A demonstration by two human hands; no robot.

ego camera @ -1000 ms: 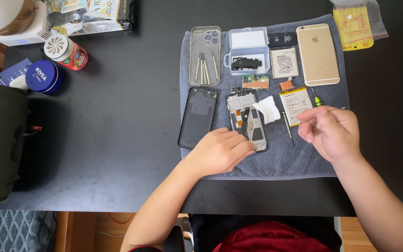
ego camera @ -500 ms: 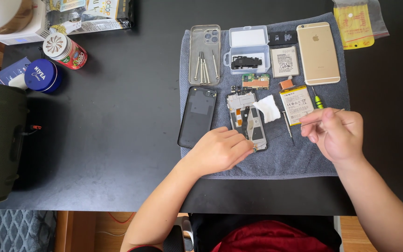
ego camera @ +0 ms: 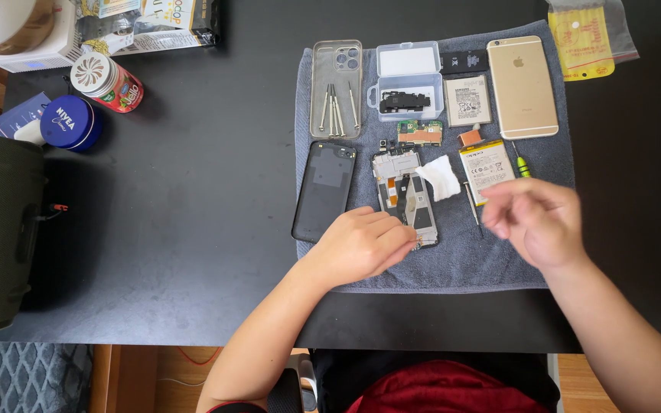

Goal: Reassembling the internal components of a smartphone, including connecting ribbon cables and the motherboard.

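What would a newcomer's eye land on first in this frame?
The grey towel on the black table, covered with phone parts. At its middle lies an opened phone frame, the left hand resting on its lower end, while the right hand hovers blurred beside it. A gold phone lies face down at the towel's top right.

Head camera, steeply down, near

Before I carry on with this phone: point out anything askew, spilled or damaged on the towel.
Nothing is spilled or broken. The opened phone frame lies slightly tilted under the left hand; the right hand is blurred. Parts sit in rows on the grey towel.
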